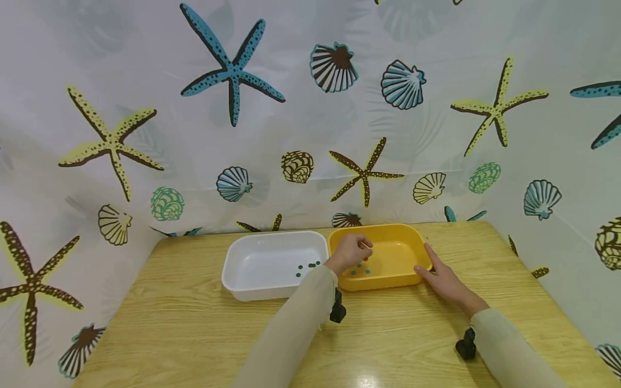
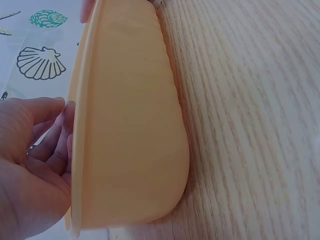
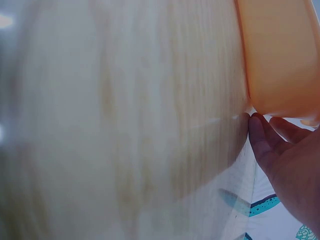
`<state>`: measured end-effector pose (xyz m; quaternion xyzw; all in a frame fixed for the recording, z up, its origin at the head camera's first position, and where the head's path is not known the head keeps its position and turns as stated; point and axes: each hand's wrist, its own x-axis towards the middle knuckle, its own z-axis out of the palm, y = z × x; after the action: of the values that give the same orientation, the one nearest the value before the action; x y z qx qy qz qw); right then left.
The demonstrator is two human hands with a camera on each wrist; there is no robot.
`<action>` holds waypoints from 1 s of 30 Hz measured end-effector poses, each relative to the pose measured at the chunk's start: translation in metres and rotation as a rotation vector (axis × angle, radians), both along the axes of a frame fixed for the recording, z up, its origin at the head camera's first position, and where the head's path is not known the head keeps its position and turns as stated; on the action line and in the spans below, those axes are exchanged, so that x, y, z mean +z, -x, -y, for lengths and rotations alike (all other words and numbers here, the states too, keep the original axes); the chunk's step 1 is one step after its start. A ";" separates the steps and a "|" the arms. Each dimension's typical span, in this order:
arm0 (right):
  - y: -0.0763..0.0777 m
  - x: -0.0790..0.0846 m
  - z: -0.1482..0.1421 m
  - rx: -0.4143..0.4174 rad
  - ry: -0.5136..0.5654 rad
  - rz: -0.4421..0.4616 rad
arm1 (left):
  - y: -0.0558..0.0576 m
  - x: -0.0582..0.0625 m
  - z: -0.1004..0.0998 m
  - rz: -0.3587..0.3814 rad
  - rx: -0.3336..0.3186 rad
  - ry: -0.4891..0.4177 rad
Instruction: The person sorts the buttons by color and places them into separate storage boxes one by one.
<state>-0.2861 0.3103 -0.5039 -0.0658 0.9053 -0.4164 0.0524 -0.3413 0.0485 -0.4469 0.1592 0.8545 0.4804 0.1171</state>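
Observation:
My left hand (image 1: 350, 252) reaches into the yellow bin (image 1: 395, 281), palm inward, its fingers curled and the thumb close to the fingertips. In the left wrist view, thumb and fingertip come together beside the bin's rim (image 2: 78, 150); I cannot tell whether something small is pinched there. Below this hand, several small blue discs (image 1: 367, 271) lie on the bin's floor. My right hand (image 1: 446, 281) rests at the bin's near right corner, thumb and fingers spread and fairly straight against its outside. In the right wrist view its fingertips (image 3: 256, 120) sit low by the wall.
A white bin (image 1: 252, 293) stands left of the yellow one, with several dark green discs (image 1: 300, 267) inside; my left forearm crosses its right end. Both bins sit on a wood-grain table (image 1: 184, 318). Behind and beside it hangs a cloth (image 1: 271, 140) printed with starfish and shells.

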 end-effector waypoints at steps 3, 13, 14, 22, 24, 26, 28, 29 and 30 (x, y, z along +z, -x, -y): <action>0.000 0.001 0.003 0.005 0.007 0.003 | 0.000 0.001 0.004 0.002 0.006 -0.006; -0.002 0.006 0.003 0.009 -0.011 0.007 | -0.005 0.005 0.022 -0.012 -0.051 -0.007; -0.002 0.006 0.003 0.009 -0.013 0.007 | -0.006 0.006 0.024 -0.019 -0.056 0.006; -0.003 0.009 0.004 0.003 -0.020 0.012 | -0.020 0.012 0.049 -0.098 -0.093 0.098; -0.003 0.009 0.005 -0.003 -0.023 0.008 | -0.024 0.013 0.057 -0.110 -0.100 0.107; -0.003 0.008 0.005 -0.008 -0.026 0.002 | -0.028 0.014 0.064 -0.107 -0.106 0.102; -0.004 0.008 0.006 -0.016 -0.030 0.000 | -0.032 0.014 0.071 -0.112 -0.116 0.096; -0.004 0.007 0.006 -0.022 -0.032 0.003 | -0.034 0.014 0.075 -0.115 -0.119 0.095; -0.005 0.007 0.007 -0.027 -0.034 0.005 | -0.037 0.014 0.080 -0.115 -0.121 0.092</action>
<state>-0.2813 0.3033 -0.4965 -0.0517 0.9128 -0.4020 0.0503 -0.3045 -0.0311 -0.4326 0.2323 0.8698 0.4229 0.1036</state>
